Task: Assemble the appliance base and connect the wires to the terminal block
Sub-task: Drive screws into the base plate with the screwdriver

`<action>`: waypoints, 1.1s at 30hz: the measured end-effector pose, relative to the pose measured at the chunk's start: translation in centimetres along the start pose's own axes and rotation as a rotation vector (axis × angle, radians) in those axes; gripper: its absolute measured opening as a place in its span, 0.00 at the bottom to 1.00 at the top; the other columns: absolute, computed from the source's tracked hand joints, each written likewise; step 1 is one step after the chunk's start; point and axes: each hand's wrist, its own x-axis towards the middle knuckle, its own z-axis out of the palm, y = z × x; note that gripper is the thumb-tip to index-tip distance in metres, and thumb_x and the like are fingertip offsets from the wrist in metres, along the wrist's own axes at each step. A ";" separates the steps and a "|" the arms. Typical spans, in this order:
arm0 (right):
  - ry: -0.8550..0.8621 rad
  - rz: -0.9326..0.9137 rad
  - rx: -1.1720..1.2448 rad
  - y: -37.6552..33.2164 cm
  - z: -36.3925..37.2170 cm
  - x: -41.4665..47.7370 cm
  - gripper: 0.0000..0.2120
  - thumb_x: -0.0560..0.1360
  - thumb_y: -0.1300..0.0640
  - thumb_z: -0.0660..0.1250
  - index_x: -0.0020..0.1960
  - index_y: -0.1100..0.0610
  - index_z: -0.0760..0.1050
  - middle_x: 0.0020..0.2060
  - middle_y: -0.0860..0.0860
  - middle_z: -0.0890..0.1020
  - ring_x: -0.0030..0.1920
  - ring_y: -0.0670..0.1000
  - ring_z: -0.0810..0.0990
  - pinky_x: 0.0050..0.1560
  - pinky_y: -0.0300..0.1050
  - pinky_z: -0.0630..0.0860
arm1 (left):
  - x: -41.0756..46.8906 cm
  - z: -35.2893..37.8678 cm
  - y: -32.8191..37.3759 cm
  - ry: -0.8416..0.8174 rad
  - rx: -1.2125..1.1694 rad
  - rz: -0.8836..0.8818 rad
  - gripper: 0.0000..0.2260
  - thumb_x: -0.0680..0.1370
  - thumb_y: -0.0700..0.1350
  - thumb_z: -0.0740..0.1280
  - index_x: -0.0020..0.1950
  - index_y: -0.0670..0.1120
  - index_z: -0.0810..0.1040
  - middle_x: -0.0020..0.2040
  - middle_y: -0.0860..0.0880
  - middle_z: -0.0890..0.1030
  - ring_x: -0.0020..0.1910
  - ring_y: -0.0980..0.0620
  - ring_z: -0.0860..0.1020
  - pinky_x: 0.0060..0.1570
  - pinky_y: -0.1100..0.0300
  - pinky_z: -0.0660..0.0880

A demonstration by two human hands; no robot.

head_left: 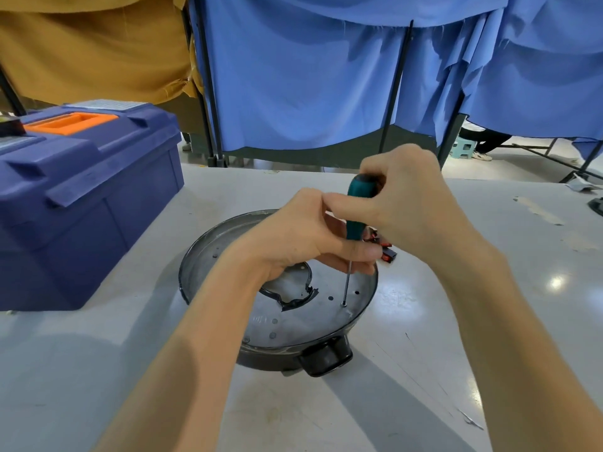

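One table (424, 370) carries the round base (293, 324), which no clamp holds (a sideways push may slide it). The left hand (303, 233) curls round the lower end of the screwdriver (357, 210) handle; the right hand (401, 197) grips the top. A tilted shaft or weak downward pressure may let the tip jump off the screw (344, 304), scoring the base or striking the left hand.
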 end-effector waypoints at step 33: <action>-0.080 -0.008 0.235 0.7 -0.8 -0.1 0.12 0.69 0.46 0.75 0.45 0.53 0.80 0.38 0.44 0.81 0.27 0.45 0.80 0.29 0.35 0.76 | -0.1 -0.8 -0.7 -0.040 -0.040 -0.032 0.08 0.78 0.33 0.65 0.53 0.41 0.81 0.50 0.40 0.85 0.51 0.41 0.84 0.52 0.53 0.81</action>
